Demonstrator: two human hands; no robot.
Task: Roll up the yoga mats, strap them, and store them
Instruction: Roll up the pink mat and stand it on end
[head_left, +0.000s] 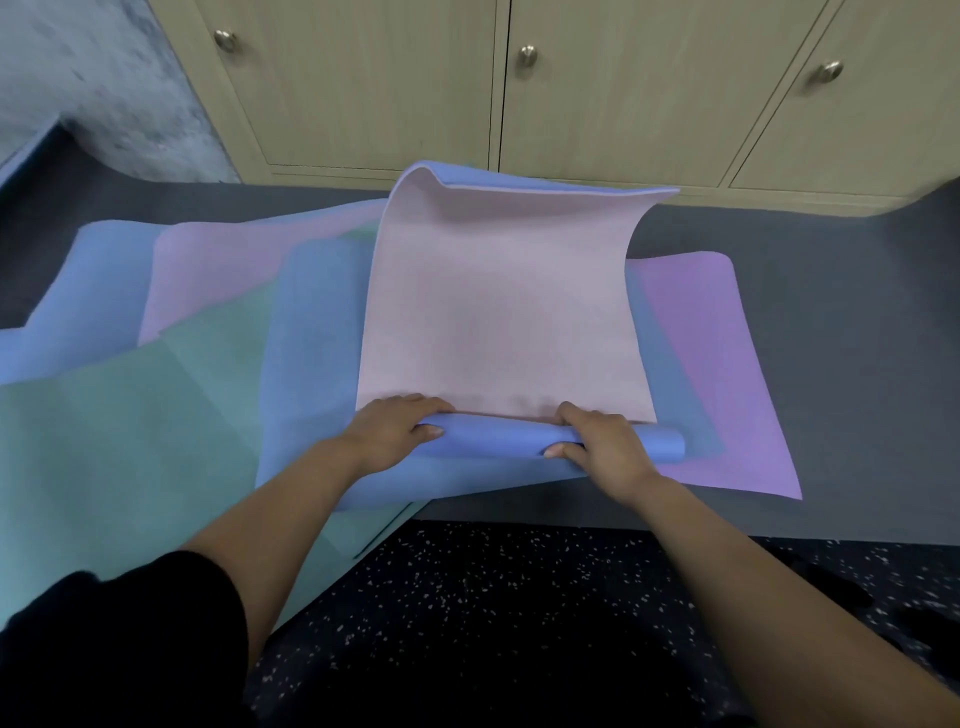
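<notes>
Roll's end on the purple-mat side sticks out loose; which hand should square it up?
Right, probably. The right hand grips the blue roll just beside that exposed end, while the left hand holds the roll's opposite end.

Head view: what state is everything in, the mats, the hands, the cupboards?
Pink-and-blue mat: near end rolled, far end curled up.
Left hand: grips its rolled end.
Right hand: grips its rolled end.
Purple mat: unrolled.
Green mat: unrolled.
Cupboard doors: closed.
</notes>
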